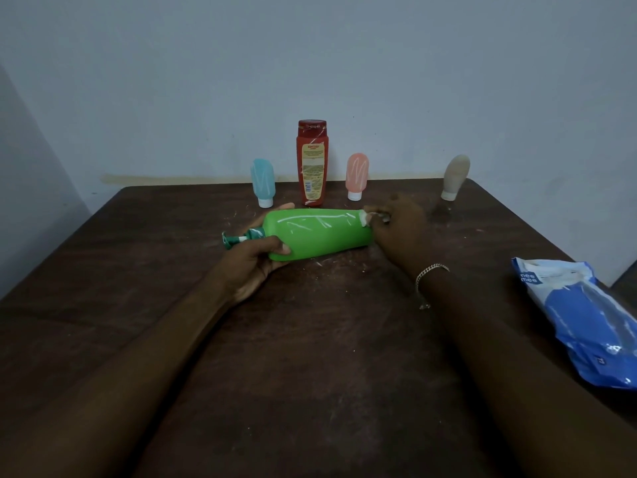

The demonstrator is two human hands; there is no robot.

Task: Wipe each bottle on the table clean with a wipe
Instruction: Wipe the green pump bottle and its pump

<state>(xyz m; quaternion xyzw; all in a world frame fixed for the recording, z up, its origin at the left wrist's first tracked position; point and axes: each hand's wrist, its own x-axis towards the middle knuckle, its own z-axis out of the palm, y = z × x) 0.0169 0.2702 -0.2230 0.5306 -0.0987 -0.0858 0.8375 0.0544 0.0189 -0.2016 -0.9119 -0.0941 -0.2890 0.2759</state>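
Two bare hands share one item: the left hand (255, 260) cups the narrow neck end of a bright green plastic pump bottle (317, 232), thumb curled over its front and fingers wrapped behind, while the right hand (400, 225) pinches a small crumpled white wipe (370, 217) in bent fingers against the bottle's broad base end. Green bottle lies on its side across the middle of the table, dark green pump head (234, 238) pointing left, white streaks along its upper face; whether it rests on the surface or is held just above it cannot be told. Thin metal chain bracelet (431, 270) sits on the right wrist. Four further bottles stand in a row near the far edge: a pale blue squeeze tube on its white cap (262, 181), a tall red bottle with a yellow label (312, 163), a pink squeeze tube on its white cap (357, 175) and, well apart to the right, a beige squeeze tube (455, 177). Blue-and-white soft wipe pack (582, 322) lies at the right edge of the dark brown wooden table (310, 357), whose top carries white flecks.
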